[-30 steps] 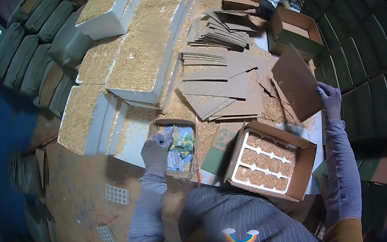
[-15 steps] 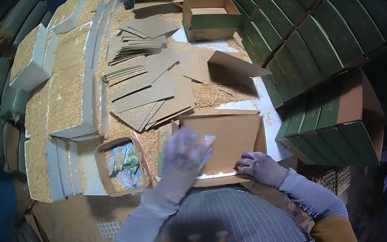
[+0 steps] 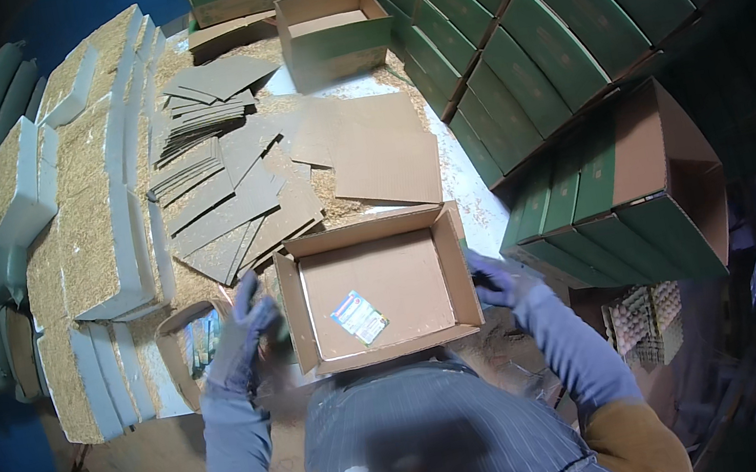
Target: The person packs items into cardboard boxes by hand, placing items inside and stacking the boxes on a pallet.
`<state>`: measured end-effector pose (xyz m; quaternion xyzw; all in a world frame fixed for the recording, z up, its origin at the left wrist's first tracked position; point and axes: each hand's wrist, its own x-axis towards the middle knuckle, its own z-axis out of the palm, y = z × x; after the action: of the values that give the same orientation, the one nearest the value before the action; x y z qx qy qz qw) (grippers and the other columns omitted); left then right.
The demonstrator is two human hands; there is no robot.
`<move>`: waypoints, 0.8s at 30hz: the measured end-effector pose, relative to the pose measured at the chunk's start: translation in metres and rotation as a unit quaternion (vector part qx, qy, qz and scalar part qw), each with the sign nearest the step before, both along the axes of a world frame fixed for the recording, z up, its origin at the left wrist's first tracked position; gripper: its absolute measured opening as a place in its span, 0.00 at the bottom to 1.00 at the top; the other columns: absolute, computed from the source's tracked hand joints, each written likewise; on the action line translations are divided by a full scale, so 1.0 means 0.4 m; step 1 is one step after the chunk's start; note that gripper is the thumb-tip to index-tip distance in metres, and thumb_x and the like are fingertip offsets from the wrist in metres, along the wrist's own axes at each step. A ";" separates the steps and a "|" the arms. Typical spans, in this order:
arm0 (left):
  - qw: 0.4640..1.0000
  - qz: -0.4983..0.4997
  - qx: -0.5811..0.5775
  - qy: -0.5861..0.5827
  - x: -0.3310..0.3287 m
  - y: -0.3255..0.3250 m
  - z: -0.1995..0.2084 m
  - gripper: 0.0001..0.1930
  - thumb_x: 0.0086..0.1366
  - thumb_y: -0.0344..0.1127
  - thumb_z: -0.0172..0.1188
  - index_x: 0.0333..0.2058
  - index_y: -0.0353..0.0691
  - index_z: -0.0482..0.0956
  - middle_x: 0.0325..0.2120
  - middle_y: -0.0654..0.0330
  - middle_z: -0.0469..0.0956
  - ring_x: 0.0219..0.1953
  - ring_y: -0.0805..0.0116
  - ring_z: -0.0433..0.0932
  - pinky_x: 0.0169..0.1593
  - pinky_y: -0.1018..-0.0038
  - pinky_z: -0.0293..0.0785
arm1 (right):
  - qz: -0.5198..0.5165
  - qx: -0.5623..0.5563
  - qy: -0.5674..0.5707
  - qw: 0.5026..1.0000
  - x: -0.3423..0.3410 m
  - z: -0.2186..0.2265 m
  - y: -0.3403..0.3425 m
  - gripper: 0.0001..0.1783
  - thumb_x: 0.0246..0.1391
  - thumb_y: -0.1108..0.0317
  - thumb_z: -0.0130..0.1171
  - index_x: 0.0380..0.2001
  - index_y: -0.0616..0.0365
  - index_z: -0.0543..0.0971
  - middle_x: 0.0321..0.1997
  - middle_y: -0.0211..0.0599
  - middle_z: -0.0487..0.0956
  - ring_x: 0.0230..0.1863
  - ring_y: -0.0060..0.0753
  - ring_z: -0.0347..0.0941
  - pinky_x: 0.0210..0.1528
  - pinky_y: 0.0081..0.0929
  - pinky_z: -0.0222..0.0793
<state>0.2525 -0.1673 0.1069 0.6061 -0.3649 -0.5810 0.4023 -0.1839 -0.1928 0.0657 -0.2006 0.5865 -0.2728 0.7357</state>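
An open cardboard box (image 3: pixel 386 346) stands in front of me with its flaps raised. On its brown bottom lies a small colourful leaflet (image 3: pixel 359 319), a little left of the middle. My left hand (image 3: pixel 247 334), in a pale glove, is held up just left of the box, fingers apart and holding nothing. On the other side my right hand (image 3: pixel 496 281), also gloved, is close against the box's right wall with its fingers spread; whether they touch the wall is hard to tell. Behind my left hand a smaller carton (image 3: pixel 176 359) holds several colourful packets (image 3: pixel 203 341).
Loose cardboard sheets (image 3: pixel 384 151) lie beyond the box on grain-like flakes. White foam trays (image 3: pixel 111 268) full of flakes line the left. Green cartons (image 3: pixel 555 40) are stacked at right, with more cartons (image 3: pixel 581 204) nearer. Another open box (image 3: pixel 338 45) stands at the back.
The leaflet has left my left hand and lies inside the box. Both hands have moved outward to the box's sides. The raised cardboard sheet behind now lies flat; my view has shifted right.
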 end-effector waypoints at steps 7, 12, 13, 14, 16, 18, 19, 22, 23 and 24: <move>0.885 -0.207 0.107 -0.403 -0.149 0.023 -0.191 0.48 0.56 0.70 0.54 0.46 0.17 0.69 0.33 0.30 0.76 0.40 0.39 0.77 0.45 0.59 0.72 | 0.125 -0.067 0.111 0.984 0.205 -0.059 -0.014 0.56 0.50 0.50 0.65 0.69 0.62 0.42 0.68 0.54 0.57 0.65 0.41 0.60 0.64 0.30 0.59; 0.895 -0.250 -0.034 -0.369 -0.111 0.009 -0.197 0.39 0.59 0.65 0.54 0.46 0.25 0.74 0.26 0.37 0.77 0.29 0.39 0.78 0.35 0.54 0.73 | 0.004 -0.219 0.094 0.971 0.212 0.014 0.119 0.53 0.50 0.58 0.65 0.69 0.61 0.43 0.68 0.50 0.56 0.68 0.41 0.54 0.69 0.32 0.48; 0.868 -0.306 -0.084 -0.381 -0.119 0.002 -0.191 0.34 0.62 0.61 0.54 0.47 0.30 0.75 0.26 0.39 0.78 0.29 0.40 0.78 0.34 0.54 0.73 | -0.078 -0.187 0.047 0.978 0.209 0.039 0.156 0.52 0.50 0.60 0.64 0.69 0.60 0.44 0.68 0.48 0.57 0.68 0.41 0.54 0.69 0.32 0.48; 0.767 -0.402 -0.132 -0.482 -0.172 -0.019 -0.101 0.23 0.67 0.52 0.51 0.49 0.39 0.76 0.28 0.41 0.79 0.30 0.41 0.78 0.36 0.57 0.74 | -0.132 -0.149 0.046 0.979 0.191 0.080 0.193 0.51 0.48 0.64 0.65 0.69 0.59 0.46 0.67 0.45 0.59 0.67 0.40 0.55 0.68 0.33 0.51; 0.817 -0.409 -0.127 -0.386 -0.261 -0.055 -0.013 0.22 0.68 0.48 0.50 0.51 0.38 0.75 0.31 0.40 0.78 0.32 0.42 0.78 0.38 0.59 0.74 | -0.248 -0.172 -0.059 0.952 0.120 0.080 0.322 0.42 0.52 0.63 0.59 0.67 0.59 0.54 0.62 0.45 0.66 0.61 0.39 0.65 0.61 0.32 0.63; 0.881 -0.394 -0.198 -0.171 -0.337 -0.086 -0.047 0.22 0.70 0.44 0.48 0.55 0.34 0.70 0.39 0.42 0.78 0.41 0.49 0.79 0.45 0.65 0.74 | -0.363 -0.109 -0.055 0.924 -0.015 -0.005 0.513 0.37 0.54 0.60 0.57 0.64 0.61 0.59 0.59 0.44 0.70 0.57 0.39 0.69 0.59 0.34 0.66; 0.873 -0.409 -0.213 -0.161 -0.393 -0.115 -0.026 0.22 0.70 0.44 0.48 0.55 0.34 0.70 0.39 0.42 0.78 0.41 0.49 0.79 0.45 0.65 0.74 | -0.445 -0.119 -0.047 0.886 -0.053 0.035 0.579 0.35 0.54 0.59 0.57 0.62 0.62 0.61 0.58 0.44 0.71 0.56 0.39 0.70 0.58 0.36 0.68; 0.892 -0.400 -0.199 0.066 -0.587 -0.213 0.108 0.25 0.72 0.43 0.44 0.62 0.34 0.60 0.52 0.47 0.72 0.53 0.59 0.73 0.51 0.66 0.72 | -0.610 -0.218 0.140 0.749 -0.229 0.073 0.836 0.33 0.55 0.55 0.57 0.59 0.63 0.65 0.57 0.44 0.72 0.54 0.43 0.72 0.56 0.40 0.71; 0.874 -0.419 -0.216 0.118 -0.656 -0.249 0.150 0.27 0.73 0.45 0.42 0.64 0.35 0.57 0.56 0.51 0.68 0.57 0.62 0.70 0.55 0.67 0.70 | -0.635 -0.262 0.109 0.719 -0.316 0.089 0.919 0.33 0.56 0.55 0.57 0.60 0.63 0.64 0.57 0.46 0.71 0.54 0.44 0.72 0.56 0.40 0.71; 0.848 -0.433 -0.283 0.118 -0.721 -0.285 0.167 0.27 0.71 0.39 0.44 0.64 0.36 0.55 0.57 0.48 0.67 0.57 0.58 0.70 0.56 0.66 0.69 | -0.671 -0.281 0.117 0.676 -0.366 0.135 0.956 0.34 0.58 0.53 0.54 0.61 0.64 0.63 0.59 0.48 0.70 0.54 0.45 0.72 0.56 0.41 0.71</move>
<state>-0.0360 -0.2814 0.1737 0.1730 -0.6887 -0.6349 0.3044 -0.3304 0.1895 0.1195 0.0194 0.5406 -0.8196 0.1888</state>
